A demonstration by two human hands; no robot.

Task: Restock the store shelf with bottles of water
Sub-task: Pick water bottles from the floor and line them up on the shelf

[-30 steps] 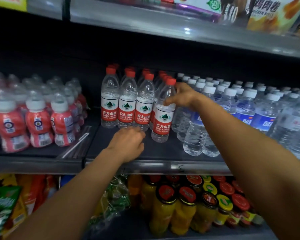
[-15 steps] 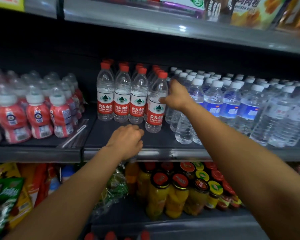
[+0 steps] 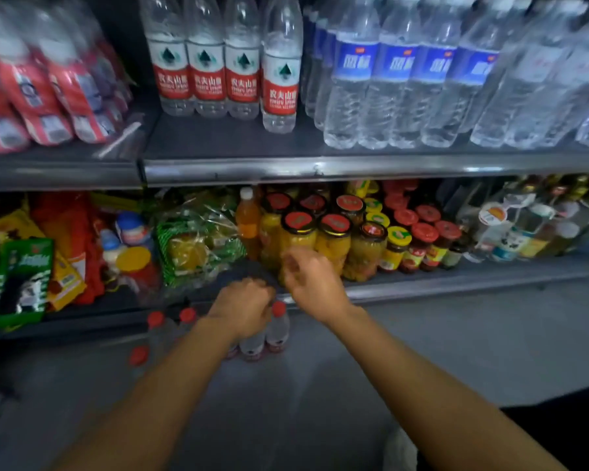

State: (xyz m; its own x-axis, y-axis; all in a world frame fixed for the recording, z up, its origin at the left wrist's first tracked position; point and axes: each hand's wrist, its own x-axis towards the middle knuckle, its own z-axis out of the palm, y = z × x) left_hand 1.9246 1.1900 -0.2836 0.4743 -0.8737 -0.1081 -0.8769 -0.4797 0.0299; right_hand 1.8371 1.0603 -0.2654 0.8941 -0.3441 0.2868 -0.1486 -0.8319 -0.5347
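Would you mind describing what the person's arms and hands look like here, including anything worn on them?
Both forearms are bare up to the frame's edge: no sleeves, gloves, watch or bracelets show. The left hand and right hand carry no visible rings, though motion blur hides fine detail.

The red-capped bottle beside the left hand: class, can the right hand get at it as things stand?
Probably yes. The right hand hovers just above the red-capped bottle, fingers loose, nothing between them; the left hand grips a neighbouring bottle alongside.

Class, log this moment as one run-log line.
left hand: grips floor bottle | right hand: reaching down, empty | shelf row: four red-label bottles
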